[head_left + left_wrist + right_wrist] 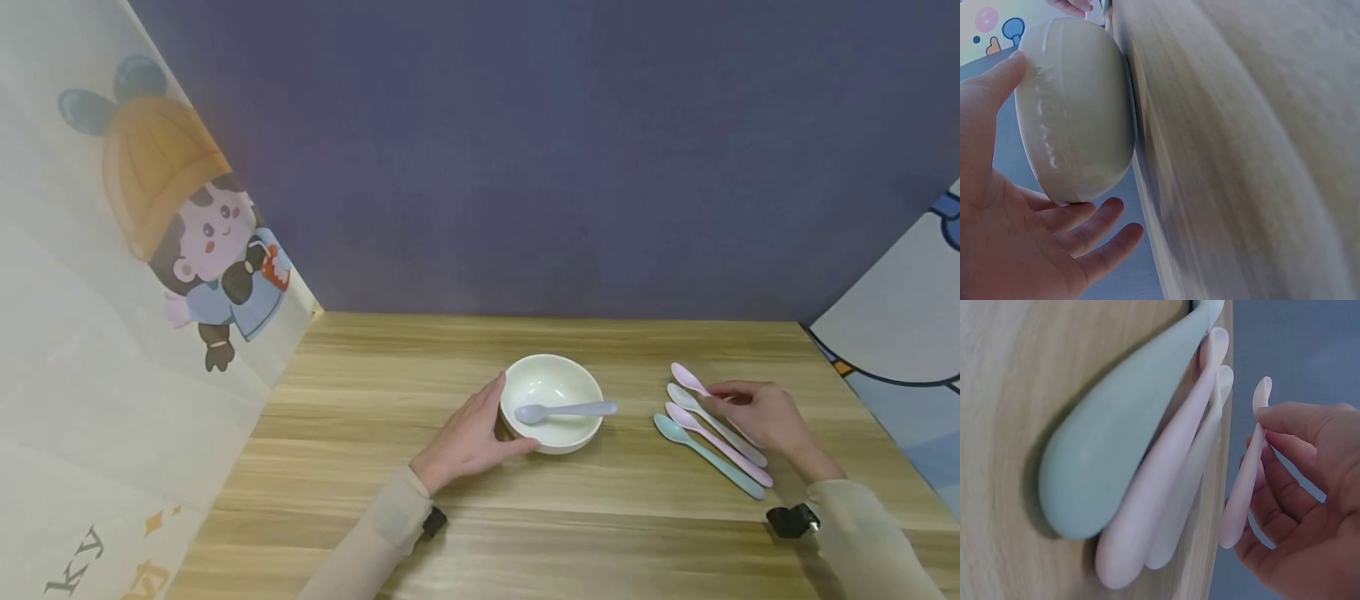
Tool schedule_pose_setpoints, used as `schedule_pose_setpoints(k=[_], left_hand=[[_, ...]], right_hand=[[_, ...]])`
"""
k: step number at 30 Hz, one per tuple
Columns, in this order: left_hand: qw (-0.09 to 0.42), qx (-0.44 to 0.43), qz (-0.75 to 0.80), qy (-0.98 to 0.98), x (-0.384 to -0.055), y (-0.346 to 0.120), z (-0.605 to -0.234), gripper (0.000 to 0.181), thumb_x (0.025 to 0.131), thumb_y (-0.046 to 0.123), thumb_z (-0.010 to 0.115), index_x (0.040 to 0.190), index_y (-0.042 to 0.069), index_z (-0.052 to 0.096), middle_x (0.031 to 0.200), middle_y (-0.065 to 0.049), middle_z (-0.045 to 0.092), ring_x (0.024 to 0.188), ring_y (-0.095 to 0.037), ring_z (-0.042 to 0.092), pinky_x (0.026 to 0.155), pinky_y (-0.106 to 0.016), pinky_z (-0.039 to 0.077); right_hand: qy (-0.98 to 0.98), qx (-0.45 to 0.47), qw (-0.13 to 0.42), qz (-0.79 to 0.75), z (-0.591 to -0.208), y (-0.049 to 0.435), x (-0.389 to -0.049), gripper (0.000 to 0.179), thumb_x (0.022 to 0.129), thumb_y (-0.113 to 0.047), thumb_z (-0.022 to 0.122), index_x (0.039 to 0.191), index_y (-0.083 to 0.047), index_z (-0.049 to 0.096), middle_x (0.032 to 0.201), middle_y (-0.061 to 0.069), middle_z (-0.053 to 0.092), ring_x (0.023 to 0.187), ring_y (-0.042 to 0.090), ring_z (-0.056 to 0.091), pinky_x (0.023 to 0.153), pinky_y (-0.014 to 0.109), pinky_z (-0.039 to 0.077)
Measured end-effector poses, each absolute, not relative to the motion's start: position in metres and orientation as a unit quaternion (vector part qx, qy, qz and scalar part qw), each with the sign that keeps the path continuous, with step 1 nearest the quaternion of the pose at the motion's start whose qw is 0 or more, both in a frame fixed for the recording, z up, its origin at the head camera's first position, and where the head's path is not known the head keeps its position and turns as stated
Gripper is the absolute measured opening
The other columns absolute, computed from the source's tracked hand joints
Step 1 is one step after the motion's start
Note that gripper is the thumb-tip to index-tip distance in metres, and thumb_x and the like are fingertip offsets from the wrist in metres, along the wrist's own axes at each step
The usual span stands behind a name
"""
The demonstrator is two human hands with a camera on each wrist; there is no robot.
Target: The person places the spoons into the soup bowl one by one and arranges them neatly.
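Observation:
A white bowl (546,377) stands on the table, and a pale lavender spoon (576,409) lies in it with its handle over the right rim. My left hand (474,435) holds the bowl's left side, thumb at the near rim and fingers along the far side. At the right, my right hand (765,418) pinches a pink spoon (1242,494) near its neck between thumb and fingers. In the right wrist view that spoon is raised off the table. Beside it lie a white spoon (681,396), another pink spoon (682,416) and a pale green spoon (671,428), slanting side by side.
The wooden table (525,542) meets a dark blue panel (525,167) at the back. A white wall with a cartoon figure (213,225) rises at the left, and a printed panel (900,333) stands at the right.

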State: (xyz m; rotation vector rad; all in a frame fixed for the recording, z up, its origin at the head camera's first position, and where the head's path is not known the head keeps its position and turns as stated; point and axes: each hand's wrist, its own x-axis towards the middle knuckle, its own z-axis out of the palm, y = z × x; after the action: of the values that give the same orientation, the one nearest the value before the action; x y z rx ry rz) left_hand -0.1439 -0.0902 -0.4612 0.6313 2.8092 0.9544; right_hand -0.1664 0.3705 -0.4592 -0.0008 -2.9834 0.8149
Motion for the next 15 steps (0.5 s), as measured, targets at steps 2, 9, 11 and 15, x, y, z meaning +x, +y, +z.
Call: schedule_pose_setpoints(k=[2,9,11,15], left_hand=[[0.054,0.209,0.314,0.925,-0.144,-0.090,-0.461,0.121,0.089,0.075,0.071,0.172,0.007,0.014,0.175,-0.013,0.031,0.159,-0.031,0.037,0.129,-0.050,0.037],[0.051,0.210,0.312,0.925,-0.144,-0.090,-0.461,0.120,0.089,0.074,0.072,0.172,0.008,0.014,0.175,-0.012,0.032,0.159,-0.030,0.038,0.129,-0.050,0.037],[0.051,0.209,0.310,0.926,-0.144,-0.090,-0.461,0.120,0.089,0.074,0.072,0.172,0.009,0.014,0.175,-0.011,0.032,0.159,-0.030,0.037,0.129,-0.049,0.036],[0.050,0.208,0.310,0.926,-0.144,-0.090,-0.462,0.120,0.089,0.074,0.071,0.172,0.009,0.014,0.175,-0.011,0.032,0.158,-0.030,0.038,0.129,-0.049,0.037]], right_hand=[[-0.963,0.000,0.021,0.267,-0.459,0.369,-0.166,0.049,0.101,-0.043,0.073,0.122,0.000,0.078,0.116,0.025,0.078,0.093,0.025,0.072,0.067,0.024,0.052],[-0.960,0.017,0.031,0.276,-0.458,0.361,-0.164,0.038,0.101,-0.033,0.076,0.120,0.000,0.079,0.112,0.022,0.079,0.088,0.017,0.070,0.063,0.020,0.051],[-0.960,0.025,0.035,0.278,-0.456,0.358,-0.163,0.035,0.101,-0.029,0.076,0.119,0.000,0.079,0.111,0.021,0.080,0.088,0.018,0.070,0.063,0.020,0.051],[-0.958,0.043,0.041,0.280,-0.452,0.353,-0.163,0.031,0.101,-0.026,0.076,0.118,-0.001,0.080,0.109,0.019,0.081,0.089,0.020,0.072,0.064,0.020,0.052]])
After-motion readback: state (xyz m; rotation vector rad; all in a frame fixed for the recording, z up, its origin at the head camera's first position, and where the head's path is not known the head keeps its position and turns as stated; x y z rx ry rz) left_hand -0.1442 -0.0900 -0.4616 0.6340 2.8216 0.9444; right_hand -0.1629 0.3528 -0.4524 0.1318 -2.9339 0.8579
